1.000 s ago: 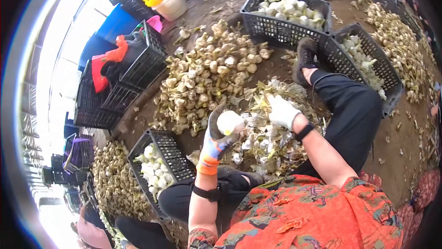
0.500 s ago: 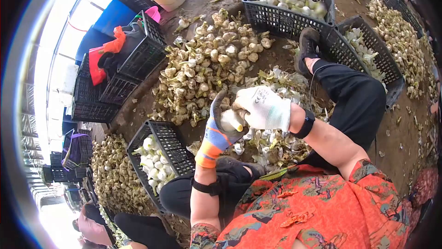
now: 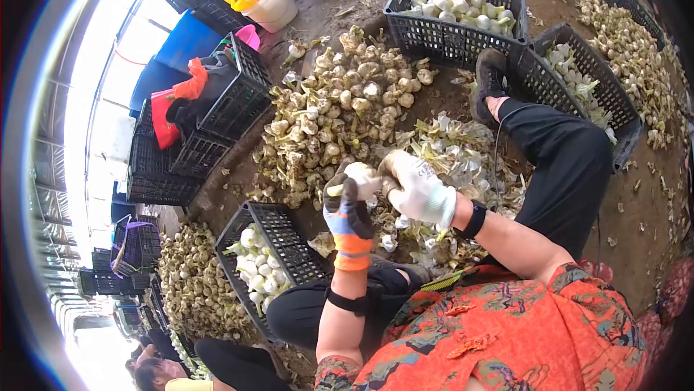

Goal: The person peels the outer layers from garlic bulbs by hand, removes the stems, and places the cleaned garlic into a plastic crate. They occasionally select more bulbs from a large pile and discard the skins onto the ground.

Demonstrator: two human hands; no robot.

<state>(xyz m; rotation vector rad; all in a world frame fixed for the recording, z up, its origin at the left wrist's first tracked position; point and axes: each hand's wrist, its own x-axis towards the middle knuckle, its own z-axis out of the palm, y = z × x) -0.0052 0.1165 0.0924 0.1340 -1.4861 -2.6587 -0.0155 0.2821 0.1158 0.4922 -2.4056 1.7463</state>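
Turned bulb: since the earlier frame, the garlic bulb [image 3: 363,179] has rotated; its stem stub [image 3: 334,190], which pointed toward the right hand's side, now points left.
Left fingers: the left hand [image 3: 350,228], in an orange-and-blue glove with dark fingers, is curled closed around the bulb, stub exposed.
Right fingers: the right hand [image 3: 419,190], in a white glove, has bent fingertips against the bulb's opposite end; whether they pinch skin is too small to tell.
Good hold: a firm but not crushing left grip seems best, leaving the surface being worked exposed.
Good pull: low, short strokes along the bulb should lift papery layers without gouging cloves; slow rotation would expose each side.
Under the hands: loose skins [image 3: 452,156] lie on the ground just beside the right hand.
Beyond: heaped garlic [image 3: 329,120] with dirtier skins sits ahead; a black crate [image 3: 283,235] near the left knee holds whiter bulbs.
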